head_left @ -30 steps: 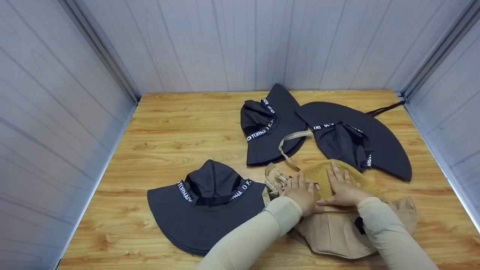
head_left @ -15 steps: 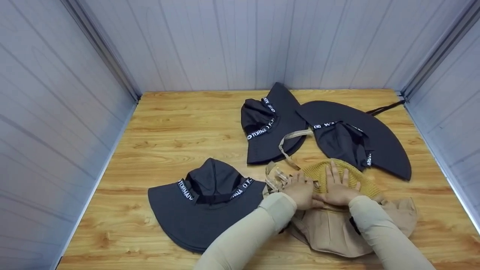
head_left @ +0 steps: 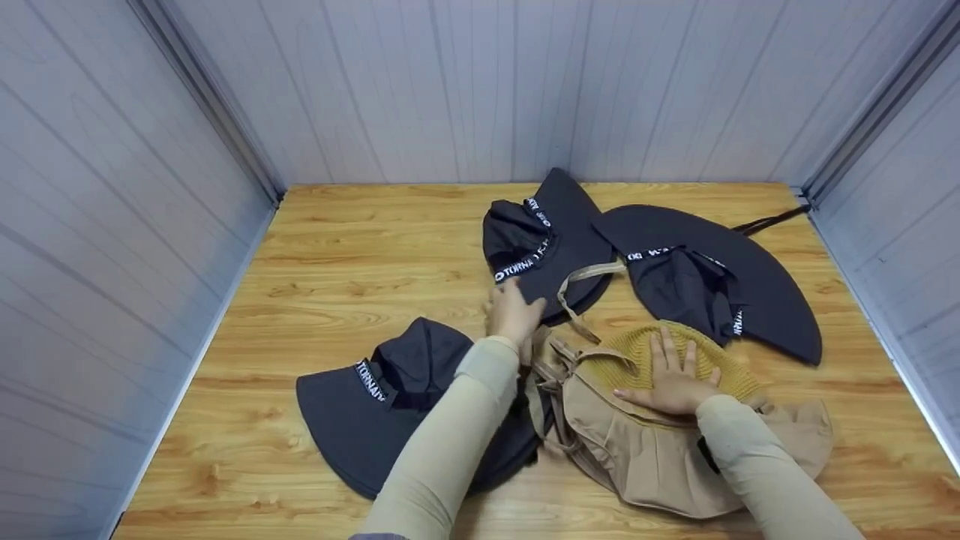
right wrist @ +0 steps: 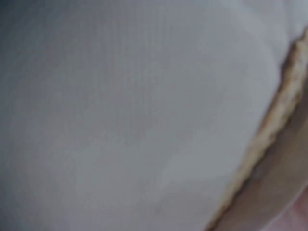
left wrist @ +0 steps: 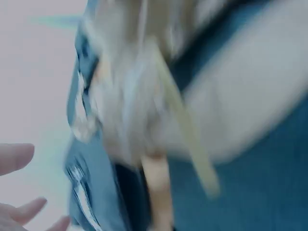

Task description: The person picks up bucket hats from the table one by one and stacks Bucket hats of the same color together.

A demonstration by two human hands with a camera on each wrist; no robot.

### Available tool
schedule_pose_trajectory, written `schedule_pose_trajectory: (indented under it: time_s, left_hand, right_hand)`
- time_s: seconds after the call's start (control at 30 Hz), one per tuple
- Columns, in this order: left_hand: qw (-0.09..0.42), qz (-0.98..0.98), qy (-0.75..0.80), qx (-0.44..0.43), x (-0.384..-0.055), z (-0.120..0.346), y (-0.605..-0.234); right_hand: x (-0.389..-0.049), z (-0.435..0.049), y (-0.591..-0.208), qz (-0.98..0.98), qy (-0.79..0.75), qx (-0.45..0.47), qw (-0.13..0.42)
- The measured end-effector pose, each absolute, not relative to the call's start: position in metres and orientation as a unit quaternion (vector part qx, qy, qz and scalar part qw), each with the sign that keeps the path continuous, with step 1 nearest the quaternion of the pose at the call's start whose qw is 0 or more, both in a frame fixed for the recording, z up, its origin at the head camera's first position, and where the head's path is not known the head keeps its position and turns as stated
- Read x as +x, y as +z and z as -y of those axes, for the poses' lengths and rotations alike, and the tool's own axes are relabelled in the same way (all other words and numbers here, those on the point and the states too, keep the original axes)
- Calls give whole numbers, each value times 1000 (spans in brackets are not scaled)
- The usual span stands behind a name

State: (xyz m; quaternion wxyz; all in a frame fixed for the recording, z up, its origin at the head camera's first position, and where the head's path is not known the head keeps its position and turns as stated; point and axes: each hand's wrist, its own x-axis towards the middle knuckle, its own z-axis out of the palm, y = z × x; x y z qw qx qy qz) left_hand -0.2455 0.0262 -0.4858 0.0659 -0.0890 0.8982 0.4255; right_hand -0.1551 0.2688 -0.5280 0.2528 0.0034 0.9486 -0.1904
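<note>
My right hand (head_left: 681, 384) lies with spread fingers on the mustard ribbed crown of a tan sun hat (head_left: 667, 465), whose ruffled brim spreads toward the front. Loose tan straps gather at the hat's left side. My left hand (head_left: 516, 313) is at the lower edge of a black wide-brimmed hat (head_left: 574, 255) with a lettered band; whether it touches the brim is unclear. In the left wrist view its fingers (left wrist: 17, 159) look extended, apart from the blurred hats. The right wrist view is mostly a blurred pale surface, with a tan edge (right wrist: 264, 139).
Another black hat (head_left: 720, 270) lies at the back right, its cord (head_left: 772, 219) reaching the wall. A further black hat (head_left: 405, 412) sits at the front left, partly under my left forearm. A tan strap (head_left: 581, 289) crosses the back hat's brim. Panel walls enclose the wooden table (head_left: 337, 247).
My left hand has lifted off the tan hat and moved left and away toward the back black hat, uncovering the straps. My right hand has stayed on the mustard crown.
</note>
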Motion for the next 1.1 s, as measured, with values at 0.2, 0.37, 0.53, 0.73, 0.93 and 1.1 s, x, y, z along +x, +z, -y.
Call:
schedule_pose_trajectory:
  time_s: [0.2,0.37,0.53,0.73,0.93,1.1]
  left_hand:
    - [89,-878,434,-183,-256,-10,-504]
    - [95,-866,451,-194,-258,-8,-515]
    - [98,-848,487,-183,-257,-5,-520]
    - [97,-833,521,-159,-258,0,-525]
    - [87,-816,546,-169,-259,1,-523]
    - [73,-808,558,-171,-259,3,-518]
  right_hand:
    - [-155,-270,-528,-948,-192,3,253]
    - [-157,-269,-528,-949,-196,1,247]
    - [-157,-270,-529,-948,-204,1,244]
    - [-156,-273,-531,-948,-205,1,245]
    - [-158,-278,-523,-946,-207,-9,249]
    - [-170,-284,-503,-934,-199,-51,291]
